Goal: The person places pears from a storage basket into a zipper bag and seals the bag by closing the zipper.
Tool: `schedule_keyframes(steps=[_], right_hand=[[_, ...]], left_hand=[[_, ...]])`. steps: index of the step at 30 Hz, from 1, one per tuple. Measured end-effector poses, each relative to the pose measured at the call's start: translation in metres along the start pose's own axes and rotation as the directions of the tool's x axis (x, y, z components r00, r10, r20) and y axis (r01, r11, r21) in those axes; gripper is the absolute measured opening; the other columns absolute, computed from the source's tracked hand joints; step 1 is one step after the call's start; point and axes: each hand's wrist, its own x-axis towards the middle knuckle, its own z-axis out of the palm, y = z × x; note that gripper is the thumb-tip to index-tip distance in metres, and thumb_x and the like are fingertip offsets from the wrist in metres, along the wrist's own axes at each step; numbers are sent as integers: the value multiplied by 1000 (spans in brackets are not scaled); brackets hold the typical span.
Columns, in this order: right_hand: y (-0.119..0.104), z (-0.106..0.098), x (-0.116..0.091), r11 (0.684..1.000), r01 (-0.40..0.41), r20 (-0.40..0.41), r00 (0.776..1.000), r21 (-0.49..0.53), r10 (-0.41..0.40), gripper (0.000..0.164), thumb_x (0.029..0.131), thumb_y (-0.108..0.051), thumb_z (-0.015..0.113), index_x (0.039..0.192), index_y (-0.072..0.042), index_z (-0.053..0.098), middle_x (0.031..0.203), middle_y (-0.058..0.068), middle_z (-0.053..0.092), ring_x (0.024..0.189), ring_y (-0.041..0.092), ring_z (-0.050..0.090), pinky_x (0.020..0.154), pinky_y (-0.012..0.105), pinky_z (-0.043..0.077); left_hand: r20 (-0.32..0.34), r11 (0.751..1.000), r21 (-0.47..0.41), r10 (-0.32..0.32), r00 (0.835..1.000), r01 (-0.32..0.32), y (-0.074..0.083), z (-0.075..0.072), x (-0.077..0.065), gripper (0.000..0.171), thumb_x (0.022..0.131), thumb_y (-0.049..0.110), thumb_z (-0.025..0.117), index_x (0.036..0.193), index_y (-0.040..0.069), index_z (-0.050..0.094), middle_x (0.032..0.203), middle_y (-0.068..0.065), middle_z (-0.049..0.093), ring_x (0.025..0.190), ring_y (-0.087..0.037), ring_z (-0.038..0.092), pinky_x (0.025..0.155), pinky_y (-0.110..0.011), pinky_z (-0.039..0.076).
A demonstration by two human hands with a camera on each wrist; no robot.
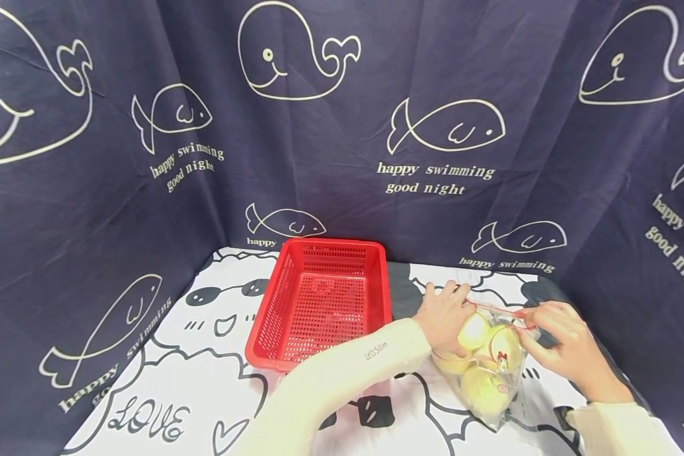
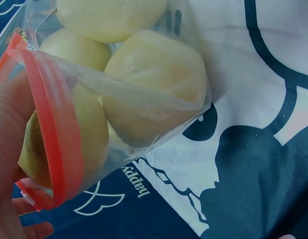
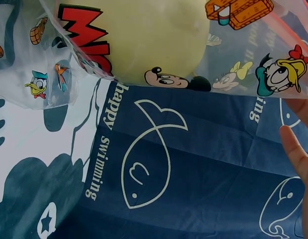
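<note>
A clear plastic zip bag (image 1: 514, 387) with a red zip edge (image 2: 58, 134) lies on the cloth, bulging with several pale yellow round fruits (image 1: 483, 387). Cartoon figures are printed on it in the right wrist view. My left hand (image 1: 446, 316) holds the bag's mouth from the left, its thumb against the bag's side over a fruit. From the right, my right hand (image 1: 564, 339) pinches the red edge between thumb and fingers. The mouth gapes in the left wrist view, where one brown-speckled fruit (image 2: 91, 132) sits just inside it.
A red perforated plastic basket (image 1: 383, 285) stands left of the bag, with nothing in it; my left forearm passes in front of its near corner. White cloth (image 1: 205, 373) with black drawings covers the table. Dark blue fish-print curtains (image 1: 342, 190) enclose the back and sides.
</note>
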Motion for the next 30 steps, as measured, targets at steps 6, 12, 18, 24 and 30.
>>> schedule_keyframes(steps=[6, 12, 18, 24, 30], right_hand=[[-1, -1, 2, 1000, -3, 1, 1000, -5, 3, 46, 98, -37, 57, 63, -6, 55, 69, 5, 62, 74, 18, 51, 98, 20, 36], [-1, -3, -1, 1000, -16, 9, 1000, -9, 16, 46, 98, -38, 57, 64, -7, 55, 70, 7, 64, 76, 17, 52, 98, 19, 36], [0, -4, -1, 1000, -13, -2, 1000, -1, 13, 47, 98, -38, 58, 64, -6, 57, 71, 11, 65, 79, 16, 53, 98, 20, 36], [1, -4, -3, 1000, -14, 0, 1000, -4, 14, 47, 98, -38, 57, 65, -4, 59, 71, 13, 64, 80, 16, 52, 98, 19, 35], [2, -4, -5, 1000, -12, 1, 1000, -8, 12, 47, 98, -38, 57, 67, -3, 60, 71, 13, 64, 80, 16, 52, 99, 20, 35]], left_hand=[[22, 1000, -10, -4, 1000, 4, -2, 2, 0, 85, 60, 82, 70, 133, 42, 55, 139, 10, 40, 123, -12, 36, 89, -40, 34], [24, 1000, -9, 14, 1000, -14, -3, 0, -2, 86, 60, 81, 71, 134, 41, 54, 139, 9, 42, 122, -13, 38, 89, -40, 35], [21, 999, -19, 38, 999, -38, -5, -6, -4, 84, 62, 78, 72, 136, 42, 53, 137, 9, 42, 122, -13, 38, 91, -40, 35], [50, 997, -47, 56, 997, -54, -8, -12, -5, 81, 64, 76, 73, 135, 43, 54, 139, 9, 41, 122, -12, 36, 94, -41, 33], [72, 996, -28, 87, 994, -85, -12, -16, -7, 79, 67, 76, 70, 138, 47, 51, 143, 8, 40, 126, -13, 35, 97, -43, 33]])
